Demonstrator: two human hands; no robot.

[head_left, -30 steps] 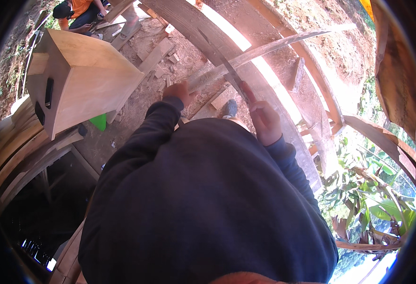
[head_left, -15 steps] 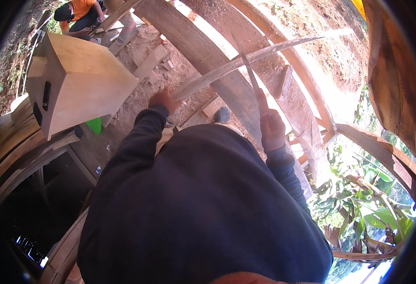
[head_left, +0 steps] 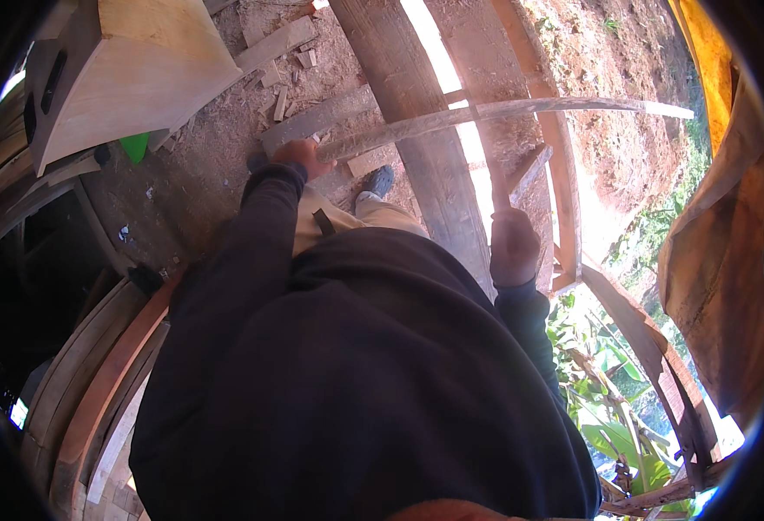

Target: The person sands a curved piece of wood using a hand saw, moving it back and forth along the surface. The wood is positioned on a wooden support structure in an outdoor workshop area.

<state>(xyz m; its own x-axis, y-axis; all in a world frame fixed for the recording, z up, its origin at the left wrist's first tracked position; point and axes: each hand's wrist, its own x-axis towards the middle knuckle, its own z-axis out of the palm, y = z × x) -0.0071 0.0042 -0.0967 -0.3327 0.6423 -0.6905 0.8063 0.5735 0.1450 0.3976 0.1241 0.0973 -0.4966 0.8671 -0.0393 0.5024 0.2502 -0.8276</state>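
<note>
My left hand (head_left: 304,158) is closed around the near end of a long, slightly curved wooden strip (head_left: 416,124). The strip reaches away to the right, across the planks, and its far tip is pale in the sunlight. My right hand (head_left: 515,243) is wrapped round the handle of what looks like a machete (head_left: 491,161). Its blade points away from me, and its upper part meets the strip in this view; whether they touch, I cannot tell.
Wide weathered planks (head_left: 425,113) run beneath the strip, with bright gaps between them. A pale wooden box (head_left: 156,82) stands at the far left. Wood scraps (head_left: 282,39) and sawdust lie on the ground. A brown sheet (head_left: 721,260) hangs at the right, above leafy plants.
My view has shifted, so the box sits further up and left and the other person is out of sight. The machete now stands more upright, and the strip lies flatter. Both hands keep their hold.
</note>
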